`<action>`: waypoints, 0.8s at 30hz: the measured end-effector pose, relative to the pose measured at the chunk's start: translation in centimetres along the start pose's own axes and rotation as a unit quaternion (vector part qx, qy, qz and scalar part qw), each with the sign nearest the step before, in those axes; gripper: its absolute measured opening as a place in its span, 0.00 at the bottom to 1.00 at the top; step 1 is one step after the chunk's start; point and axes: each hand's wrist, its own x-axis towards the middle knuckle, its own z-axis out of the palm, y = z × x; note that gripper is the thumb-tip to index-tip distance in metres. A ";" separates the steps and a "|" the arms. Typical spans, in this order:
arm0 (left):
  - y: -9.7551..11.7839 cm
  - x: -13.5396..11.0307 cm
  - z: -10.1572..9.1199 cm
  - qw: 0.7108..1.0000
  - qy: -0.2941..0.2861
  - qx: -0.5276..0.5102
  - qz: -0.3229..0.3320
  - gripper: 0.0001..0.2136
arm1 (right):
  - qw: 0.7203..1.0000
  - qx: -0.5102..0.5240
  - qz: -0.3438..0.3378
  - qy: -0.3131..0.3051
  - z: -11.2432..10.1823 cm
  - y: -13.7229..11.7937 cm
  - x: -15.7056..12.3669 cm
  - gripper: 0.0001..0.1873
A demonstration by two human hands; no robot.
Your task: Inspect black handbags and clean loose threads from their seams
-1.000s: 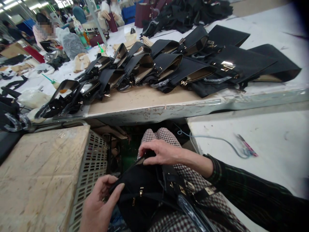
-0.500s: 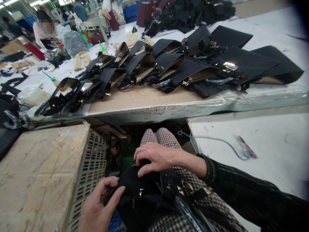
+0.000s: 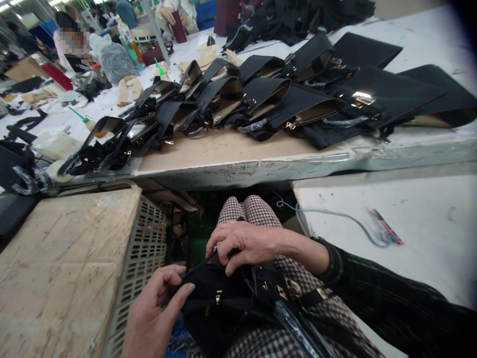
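Note:
On my lap, over a checked cloth [image 3: 257, 214], lies a black handbag [image 3: 212, 318] with gold zip pulls, gold buckles and a handle partly wrapped in clear plastic. My left hand [image 3: 158, 303] pinches the bag's left edge between thumb and fingers. At the bag's upper edge, my right hand [image 3: 242, 246] has its fingers curled over the rim, thumb on the near side. A strip of brown lining shows beneath the right fingers. The fingertips of the right hand are partly hidden by the bag's edge.
Several black unfinished handbags [image 3: 268, 94] lie in rows on the bench ahead. A cardboard-topped plastic crate [image 3: 74, 258] stands at left. On the right table lie a pink-handled tool [image 3: 389, 228] and a cord [image 3: 343, 216]. Co-workers sit across the bench.
My right thumb has shifted slightly right and down, with the fingers more curled at the bag's edge. My left hand keeps its pinch. The view has moved a little.

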 end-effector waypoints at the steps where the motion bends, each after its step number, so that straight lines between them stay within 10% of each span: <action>1: -0.1 0.0 0.0 1.000 0.000 0.008 0.005 0.12 | 1.000 0.003 -0.006 -0.001 0.0 0.0 0.0 0.08; 24: -0.3 0.4 -0.5 0.934 0.014 0.234 0.270 0.06 | 0.998 0.060 -0.024 -0.007 -0.1 0.9 -0.1 0.08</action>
